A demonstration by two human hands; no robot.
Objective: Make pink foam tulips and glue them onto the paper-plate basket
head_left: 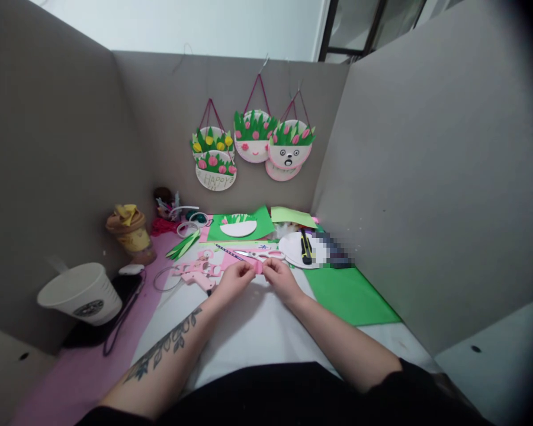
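Both hands meet over the middle of the desk, pinching a small piece of pink paper (258,268) between them. My left hand (238,277) grips its left side, fingers closed; my right hand (279,277) holds its right side the same way. Just beyond the fingers lie white-handled scissors (266,255) and a dark patterned pencil (228,251). Left of my left hand are pink paper scraps with cut-outs (190,267) and a pink glue gun (199,280). Farther back, a half paper plate with green paper grass (238,227) rests on green sheets.
A yellow-black box cutter (306,247) lies on a white paper plate (291,248), beside green sheets (350,296). Green paper strips (184,245), a white paper cup (82,293) and a brown-lidded cup (131,234) stand left. Decorated plate baskets (291,151) hang on the grey partition (173,118).
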